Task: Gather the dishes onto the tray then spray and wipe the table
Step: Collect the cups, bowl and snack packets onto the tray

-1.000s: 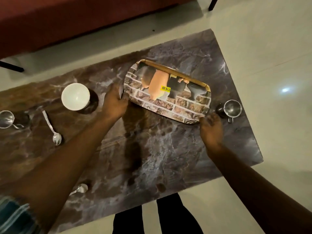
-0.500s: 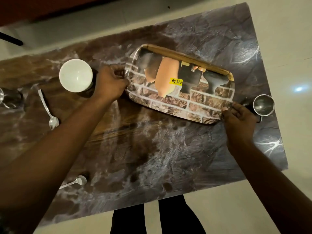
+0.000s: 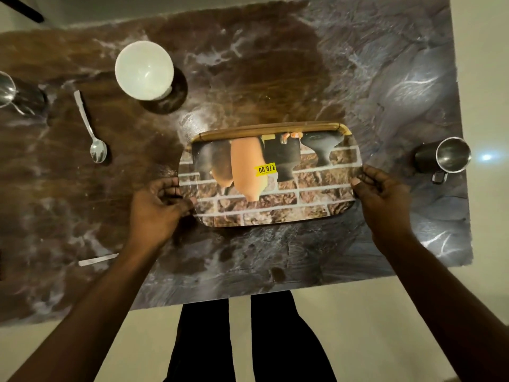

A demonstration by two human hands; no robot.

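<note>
A rectangular tray printed with bricks and pots, bearing a yellow price sticker, lies flat near the table's front edge. My left hand grips its left end and my right hand grips its right end. Nothing lies on the tray. A white bowl stands at the back left. A steel spoon lies left of the tray. A steel mug stands just right of the tray. Another steel cup shows at the far left edge. A second spoon handle pokes out beside my left forearm.
The marble-patterned table has its right edge just past the steel mug and its front edge close to my legs. Pale floor surrounds it. A dark furniture leg crosses the top left corner.
Both hands have pulled the tray toward the front of the table and turned it square to the edge. The view has tilted further down.
</note>
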